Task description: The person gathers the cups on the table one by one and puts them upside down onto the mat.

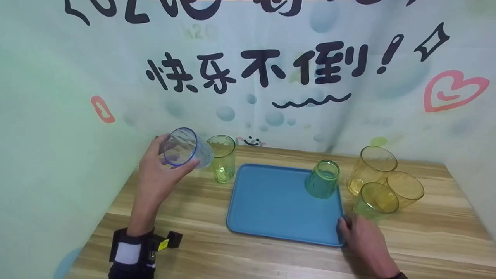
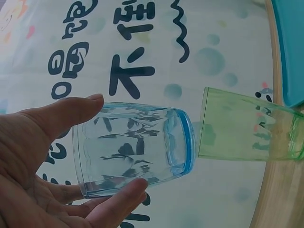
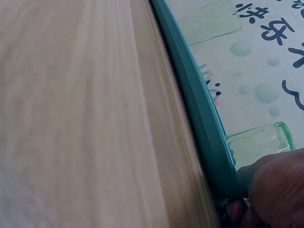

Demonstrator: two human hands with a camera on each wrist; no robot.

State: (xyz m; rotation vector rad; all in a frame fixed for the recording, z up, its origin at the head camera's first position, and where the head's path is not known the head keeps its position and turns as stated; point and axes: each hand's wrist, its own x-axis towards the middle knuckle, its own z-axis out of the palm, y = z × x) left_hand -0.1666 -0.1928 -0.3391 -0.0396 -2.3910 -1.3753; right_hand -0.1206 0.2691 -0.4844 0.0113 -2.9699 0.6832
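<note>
A clear blue-tinted glass (image 1: 202,153) is in my left hand (image 1: 157,170), gripped between thumb and fingers. It is raised off the table and tilted on its side, its thick base (image 2: 183,142) turned towards an upright yellow-green glass (image 1: 223,170). On the table lies a blue tray (image 1: 271,205). My right hand (image 1: 366,236) pinches that tray's near right corner; in the right wrist view the thumb (image 3: 280,185) is on the rim and the fingers are mostly hidden. One green glass (image 1: 322,182) stands upside down at the tray's far right.
To the right of the tray, a tall yellow glass (image 1: 372,170), another yellow glass (image 1: 409,190) and a yellow-green glass (image 1: 374,203) stand close together, mouths up. Behind the wooden table (image 1: 201,248) hangs a printed cloth backdrop (image 1: 248,77); it also closes in the sides.
</note>
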